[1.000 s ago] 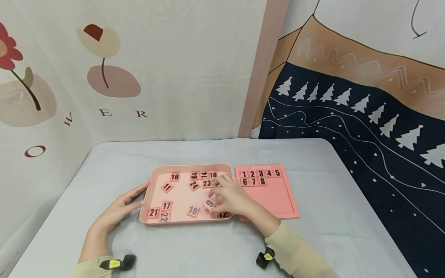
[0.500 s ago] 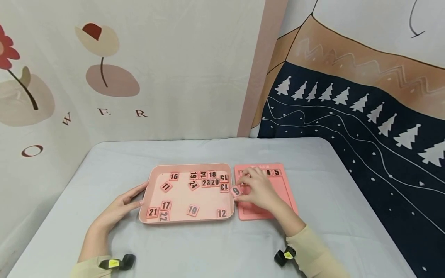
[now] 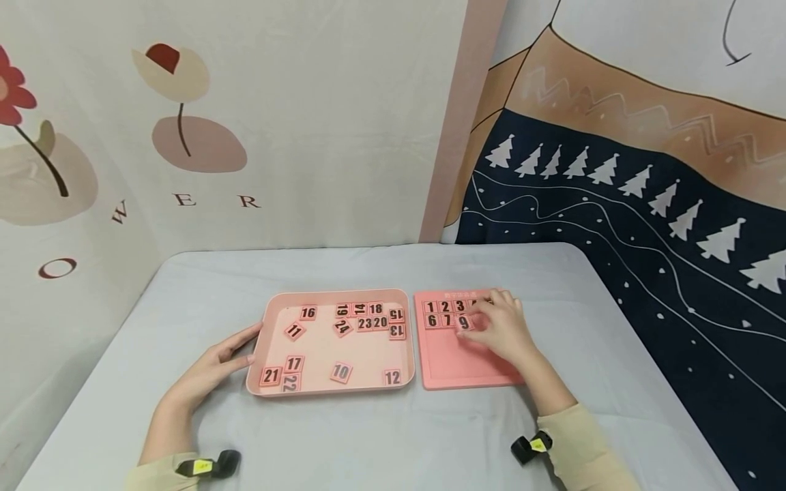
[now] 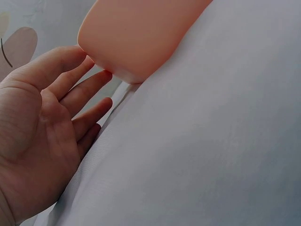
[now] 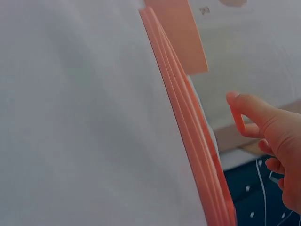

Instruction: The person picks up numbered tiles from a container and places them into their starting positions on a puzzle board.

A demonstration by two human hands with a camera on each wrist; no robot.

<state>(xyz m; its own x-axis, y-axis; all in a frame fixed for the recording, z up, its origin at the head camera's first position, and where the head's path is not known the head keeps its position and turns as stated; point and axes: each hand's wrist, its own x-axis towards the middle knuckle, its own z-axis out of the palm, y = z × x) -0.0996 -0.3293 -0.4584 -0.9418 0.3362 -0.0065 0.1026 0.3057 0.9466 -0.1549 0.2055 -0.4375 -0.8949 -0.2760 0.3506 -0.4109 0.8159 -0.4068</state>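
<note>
My right hand (image 3: 503, 327) pinches a pink number tile marked 9 (image 3: 463, 323) between thumb and finger, above the second row of the pink number board (image 3: 469, 361). In the right wrist view the tile (image 5: 237, 117) shows edge-on, apart from the board's side (image 5: 186, 122). Tiles 1, 2, 3, 6 and 7 show on the board; my fingers and the held tile cover others. At the tray's left end, my left hand (image 3: 205, 368) touches the pink tray (image 3: 331, 391) with thumb and fingertips, its fingers fairly straight, as the left wrist view of the hand (image 4: 51, 113) confirms.
Inside the tray lie several loose tiles, among them 10 (image 3: 341, 372), 12 (image 3: 391, 376), 16 (image 3: 308, 312) and 21 (image 3: 270, 376), some turned sideways. Tray and board stand side by side on a white-covered table (image 3: 368, 436). Printed cloth (image 3: 344, 136) hangs behind.
My right hand has lifted the 9 tile from the tray's right half and carried it rightward over the board, turning it more upright. My left hand has stayed at the tray's left end.
</note>
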